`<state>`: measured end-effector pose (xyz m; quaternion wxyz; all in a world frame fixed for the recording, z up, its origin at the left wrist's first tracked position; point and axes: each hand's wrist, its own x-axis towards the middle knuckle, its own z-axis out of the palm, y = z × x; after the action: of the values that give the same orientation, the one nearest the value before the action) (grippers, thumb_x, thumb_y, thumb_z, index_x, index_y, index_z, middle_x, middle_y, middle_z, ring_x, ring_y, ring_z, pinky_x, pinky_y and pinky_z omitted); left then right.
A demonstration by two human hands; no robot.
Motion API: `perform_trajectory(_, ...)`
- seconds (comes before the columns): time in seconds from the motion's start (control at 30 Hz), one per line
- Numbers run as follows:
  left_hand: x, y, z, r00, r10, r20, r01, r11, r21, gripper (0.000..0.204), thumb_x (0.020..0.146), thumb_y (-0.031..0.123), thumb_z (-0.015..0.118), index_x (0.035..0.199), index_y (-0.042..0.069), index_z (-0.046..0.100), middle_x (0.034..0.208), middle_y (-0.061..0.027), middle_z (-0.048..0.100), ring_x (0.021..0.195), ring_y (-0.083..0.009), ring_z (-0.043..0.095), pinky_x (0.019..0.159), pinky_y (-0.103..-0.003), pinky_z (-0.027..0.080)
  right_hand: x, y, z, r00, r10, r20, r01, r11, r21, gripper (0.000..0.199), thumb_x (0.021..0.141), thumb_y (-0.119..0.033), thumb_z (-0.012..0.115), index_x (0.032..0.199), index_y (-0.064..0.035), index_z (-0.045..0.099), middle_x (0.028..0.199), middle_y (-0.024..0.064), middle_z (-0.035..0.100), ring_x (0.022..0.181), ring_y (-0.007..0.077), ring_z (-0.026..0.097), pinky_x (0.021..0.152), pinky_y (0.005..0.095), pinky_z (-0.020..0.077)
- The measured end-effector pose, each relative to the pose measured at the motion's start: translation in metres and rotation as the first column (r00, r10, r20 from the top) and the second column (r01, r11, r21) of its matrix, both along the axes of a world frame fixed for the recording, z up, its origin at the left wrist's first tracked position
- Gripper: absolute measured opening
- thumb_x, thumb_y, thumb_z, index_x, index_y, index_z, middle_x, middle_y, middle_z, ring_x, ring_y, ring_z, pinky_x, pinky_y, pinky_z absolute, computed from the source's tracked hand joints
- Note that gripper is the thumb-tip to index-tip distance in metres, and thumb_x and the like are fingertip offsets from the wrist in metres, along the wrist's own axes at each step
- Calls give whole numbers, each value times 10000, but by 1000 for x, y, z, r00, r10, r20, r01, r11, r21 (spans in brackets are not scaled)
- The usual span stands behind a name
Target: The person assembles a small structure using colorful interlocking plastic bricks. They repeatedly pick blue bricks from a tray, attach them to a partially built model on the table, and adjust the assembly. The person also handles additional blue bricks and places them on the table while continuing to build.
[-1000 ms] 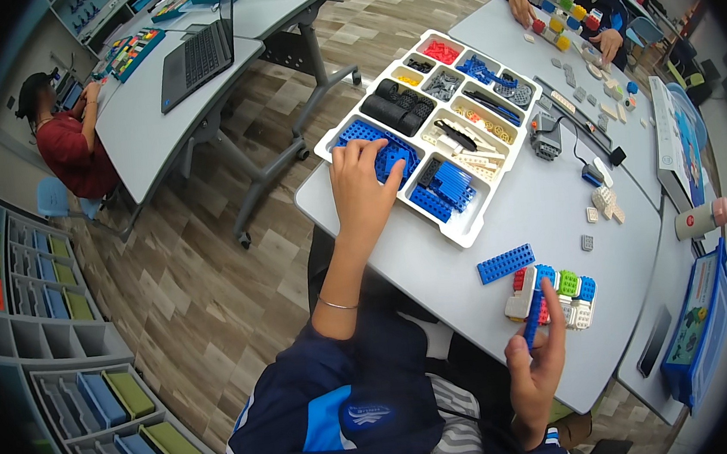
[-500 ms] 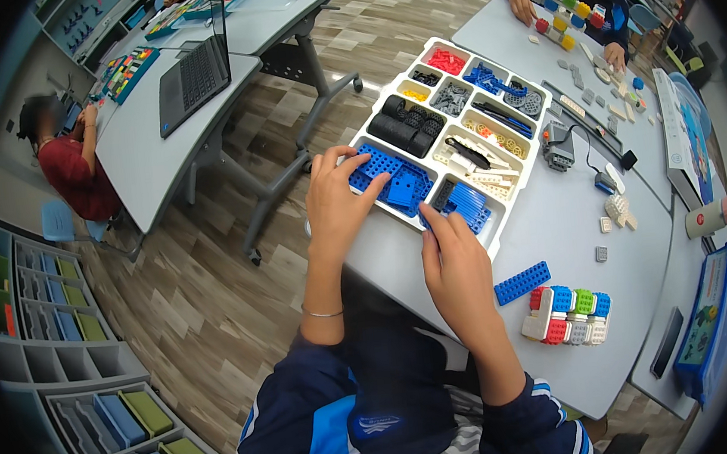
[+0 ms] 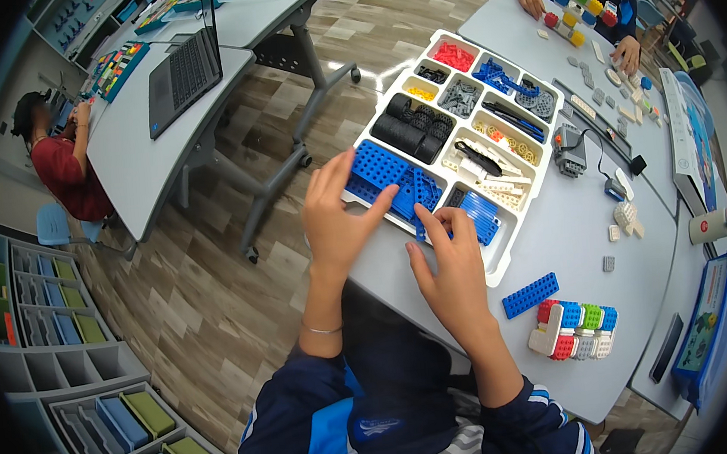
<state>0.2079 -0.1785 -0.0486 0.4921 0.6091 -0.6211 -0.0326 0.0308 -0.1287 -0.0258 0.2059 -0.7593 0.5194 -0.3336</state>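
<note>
Right hand [image 3: 453, 284] shifted from block model [image 3: 573, 331] to tray [image 3: 497, 254], grip unclear, left hand [image 3: 333, 221] spread at blue plate [image 3: 380, 165]

Tray [image 3: 499, 258]: smooth plastic; blue plates [image 3: 381, 167]: studded plastic; tabletop [image 3: 589, 233]: matt.

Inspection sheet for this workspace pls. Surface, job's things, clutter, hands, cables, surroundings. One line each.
Surface: pale table; tray at its left edge.
Job's things: tray holds sorted parts, with blue parts near the hands; brick model and blue plate lie on the table.
Clutter: loose pieces, mostly grey and white, scattered beyond the model.
Hands: left hand at the blue parts, thumb and fingers apart; right hand at the tray's near side; grip unclear for both.
Cables: thin dark cable by the grey unit.
Surroundings: co-worker across the table; person in red and laptop at left; bottle at right.
</note>
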Motion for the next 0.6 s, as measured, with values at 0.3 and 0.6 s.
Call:
perform_trajectory(0.3, -46, 59, 20, 975, -191, -113, 160, 957, -243, 840, 645, 110, 924, 1392, -67, 583, 1350, -205, 577, 1053, -257, 646, 725, -310, 566, -9, 5, 15, 756, -7, 655, -148, 972, 181, 286, 1004, -172, 648, 1200, 36, 627, 995, 147, 600, 891, 234, 607, 769, 363, 480)
perform_trajectory(0.6, -70, 113, 40, 696, -530, -485, 605, 796, -3, 259, 909, 159, 731, 1089, -17, 673, 845, -97, 631, 724, -191, 611, 662, -294, 479, -74, 78, 48, 882, 10, 472, -9, 1000, -4, 179, 909, -125, 724, 899, 42, 661, 775, 103, 616, 660, 168, 565, 616, 304, 438)
